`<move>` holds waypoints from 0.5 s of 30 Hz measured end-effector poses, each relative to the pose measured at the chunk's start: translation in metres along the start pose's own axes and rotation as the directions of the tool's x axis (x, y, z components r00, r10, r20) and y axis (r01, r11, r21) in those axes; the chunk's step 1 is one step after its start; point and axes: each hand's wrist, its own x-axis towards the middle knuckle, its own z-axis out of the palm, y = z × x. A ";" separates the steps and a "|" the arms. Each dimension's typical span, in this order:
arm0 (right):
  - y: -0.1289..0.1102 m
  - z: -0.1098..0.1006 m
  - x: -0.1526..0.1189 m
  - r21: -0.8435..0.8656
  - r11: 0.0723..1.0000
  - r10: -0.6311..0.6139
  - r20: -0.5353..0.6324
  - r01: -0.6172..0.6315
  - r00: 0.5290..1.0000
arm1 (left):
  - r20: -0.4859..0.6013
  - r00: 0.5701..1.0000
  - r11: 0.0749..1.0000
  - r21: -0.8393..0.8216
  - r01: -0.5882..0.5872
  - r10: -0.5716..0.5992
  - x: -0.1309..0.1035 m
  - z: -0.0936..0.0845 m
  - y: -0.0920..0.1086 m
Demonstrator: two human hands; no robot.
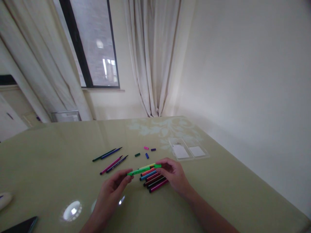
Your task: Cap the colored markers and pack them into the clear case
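Glossy pale-green tabletop (60,174), window (97,42) at 11 o'clock, bare wall (243,77) toward 1–2 o'clock. Clock centered on the green marker (139,171), held slantwise between both hands, off the table, just beyond the marker pile. Left hand (113,187), at 8 o'clock, pinched the barrel's end, thumb against fingers, no gap beyond the barrel's thickness. Right hand (173,173), at 3 o'clock, had thumb and fingers closed on the green cap (157,166). Dark section showed between barrel and cap; too small to tell whether the cap was fully off. Marker pile (156,181) lay at 4–5 o'clock, side by side: orange, blue, dark reds, black, magenta, partly behind the right fingers. Yellow marker (145,166) showed just behind the green one. Four loose caps (147,155) sat at 12 o'clock: pink, purple, dark green, blue. Four uncapped markers (111,165) lay near 10 o'clock in two pairs, tips pointing to 2 o'clock. Clear plastic case (190,158), opened flat with white inserts, at 2 o'clock. Farther out: dark flat object (20,225) at 8, rounded white object (5,199) between 8 and 9, both cut by the frame. Curtains (153,55) hung at 12 and 10–11.
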 end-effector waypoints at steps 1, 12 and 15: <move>0.000 -0.001 0.000 -0.004 1.000 0.000 -0.005 0.000 1.000 | 0.000 1.000 1.000 -0.005 0.000 0.000 0.000 0.000 -0.001; -0.003 0.002 -0.003 -0.005 0.999 -0.051 -0.004 0.051 0.999 | 0.023 0.999 0.999 0.025 -0.032 0.032 0.000 0.003 0.004; -0.002 0.003 -0.004 -0.019 0.998 -0.063 0.011 0.063 0.998 | 0.071 0.994 0.992 0.089 -0.084 0.078 -0.003 0.003 0.005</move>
